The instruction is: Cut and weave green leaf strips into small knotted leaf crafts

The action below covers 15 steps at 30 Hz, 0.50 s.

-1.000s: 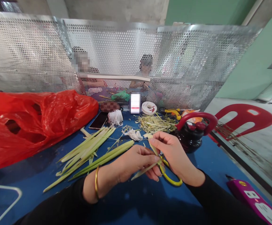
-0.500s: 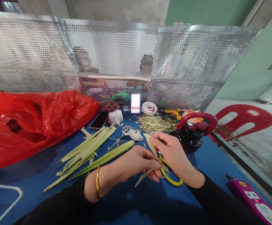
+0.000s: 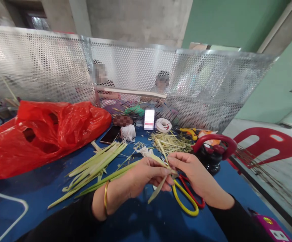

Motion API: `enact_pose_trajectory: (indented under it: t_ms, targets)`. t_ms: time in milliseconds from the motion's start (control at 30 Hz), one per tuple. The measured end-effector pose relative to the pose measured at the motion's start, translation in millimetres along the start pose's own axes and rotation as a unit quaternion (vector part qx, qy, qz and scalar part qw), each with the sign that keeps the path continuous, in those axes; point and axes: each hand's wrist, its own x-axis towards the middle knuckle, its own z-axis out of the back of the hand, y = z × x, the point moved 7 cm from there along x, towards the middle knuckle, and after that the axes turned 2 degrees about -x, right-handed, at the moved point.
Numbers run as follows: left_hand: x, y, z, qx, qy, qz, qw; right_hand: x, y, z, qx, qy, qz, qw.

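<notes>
Above a blue table (image 3: 60,188), both my hands pinch one pale green leaf strip (image 3: 159,188). My left hand (image 3: 142,176), with a gold bangle on its wrist, grips the strip's middle with closed fingers. My right hand (image 3: 195,173) pinches the strip's upper part, thumb and forefinger together. The strip's lower tip hangs free toward the table. Scissors with yellow and red handles (image 3: 186,198) lie on the table just under my right hand. A bundle of long green leaves (image 3: 95,166) lies to the left of my hands.
A big red plastic bag (image 3: 42,134) fills the table's left. At the back lie a phone (image 3: 110,134), white thread (image 3: 128,132), a tape roll (image 3: 163,125), leaf scraps (image 3: 172,143) and a dark kettle with a red handle (image 3: 212,154). A perforated metal screen (image 3: 135,77) stands behind, with two people beyond it. A red chair (image 3: 269,144) stands right.
The head camera has tilted up and shifted slightly. My hands have drawn closer together on the strip, and the scissors now show more fully beneath my right hand.
</notes>
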Motion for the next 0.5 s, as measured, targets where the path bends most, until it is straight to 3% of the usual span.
enact_pose_trajectory:
  t_ms: [167, 400, 500]
  targets:
    - [-2, 0, 0, 0.019, -0.009, -0.004, 1.0, -1, -17, -21, 0.153, 0.025, -0.047, 0.987]
    - [-1, 1, -1, 0.025, -0.033, 0.009, 0.999, 0, -18, -19, 0.138, 0.003, -0.018, 0.99]
    - [-1, 3, -1, 0.018, -0.029, 0.015, 0.999, 0, -15, -14, 0.122, -0.041, 0.003, 0.992]
